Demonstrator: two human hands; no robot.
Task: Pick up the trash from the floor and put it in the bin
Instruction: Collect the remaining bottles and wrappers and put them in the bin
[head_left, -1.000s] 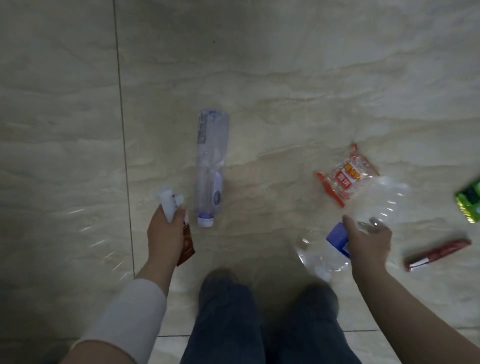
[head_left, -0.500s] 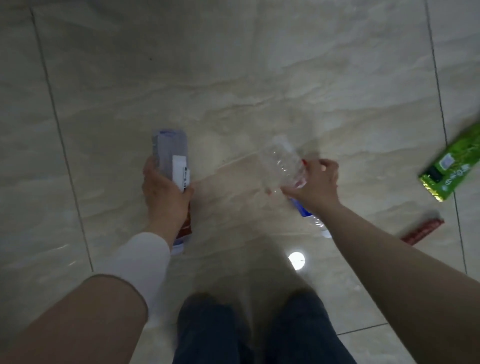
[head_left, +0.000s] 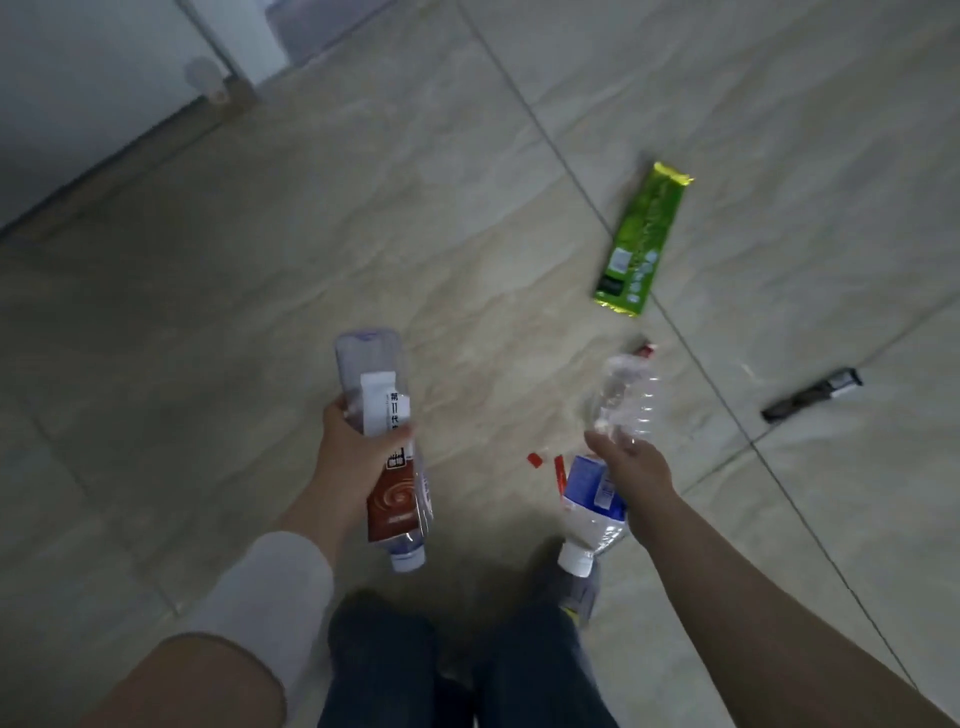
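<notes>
Both hands full over the tiled floor (head_left: 260, 291): my left hand (head_left: 353, 457) is wrapped around a clear bottle (head_left: 374, 395) with a brown-and-white packet (head_left: 392, 493) pinched against it, cap end pointing down toward my feet; my right hand (head_left: 631, 465) is closed on a crumpled clear bottle (head_left: 623, 410) with a blue label, cap also down, and something red pokes out beside the label, though I cannot say what it is

The move to come turns on what lies ahead and to the right: a green wrapper (head_left: 644, 239) sits flat on the floor, forward and right of my right hand, its long axis running away from me and leaning slightly right, across a tile joint; a dark wrapper (head_left: 810, 397) lies farther right, its long axis slanting up to the right. My right hand is the nearer to both, the left well apart from them; I judge neither hand has a free finger to spare for another piece

No bin shows anywhere, so which way it lies I cannot tell. A small red scrap (head_left: 647, 349) peeks out just beyond the crumpled bottle, mostly hidden. The top left corner is blurred: a pale wall or door base, no more. My legs fill the bottom edge, and the dim light swallows fine print on the labels
</notes>
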